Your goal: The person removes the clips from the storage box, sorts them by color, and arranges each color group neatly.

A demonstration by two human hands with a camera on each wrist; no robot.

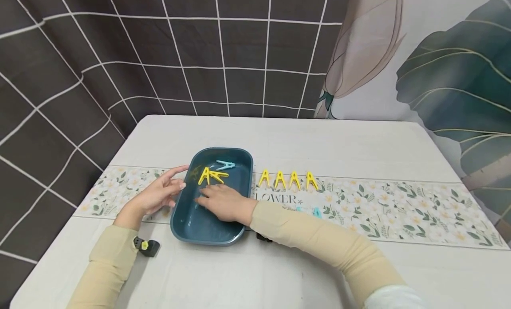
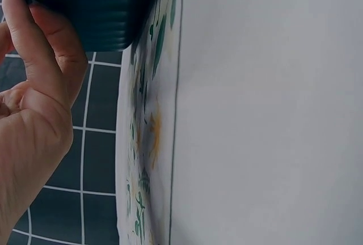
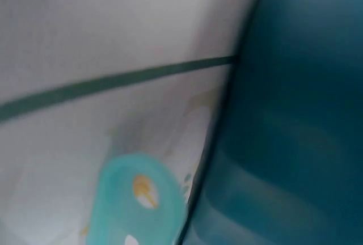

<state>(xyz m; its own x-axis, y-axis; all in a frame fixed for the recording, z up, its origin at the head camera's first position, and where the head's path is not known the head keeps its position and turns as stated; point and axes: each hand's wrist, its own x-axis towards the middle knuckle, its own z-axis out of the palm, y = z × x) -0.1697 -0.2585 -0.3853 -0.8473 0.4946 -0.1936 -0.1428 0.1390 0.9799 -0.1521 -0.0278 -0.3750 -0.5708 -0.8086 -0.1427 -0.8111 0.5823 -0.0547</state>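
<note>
A dark teal tray [image 1: 201,224] sits on the flowered table runner [image 1: 399,207]. Two yellow clothes pegs [image 1: 211,176] and a light blue peg [image 1: 226,164] lie at its far end. My right hand [image 1: 209,199] lies flat inside the tray just short of the yellow pegs, holding nothing. My left hand [image 1: 172,185] has straight fingers against the tray's left rim; in the left wrist view its fingers [image 2: 39,52] touch the tray wall [image 2: 102,12]. Several yellow pegs [image 1: 287,179] stand in a row right of the tray.
Another light blue peg [image 1: 316,211] lies on the runner, partly hidden behind my right forearm, and shows blurred beside the tray [image 3: 295,143] as a peg [image 3: 136,199] in the right wrist view. The white table [image 1: 319,140] ends at patterned curtains behind.
</note>
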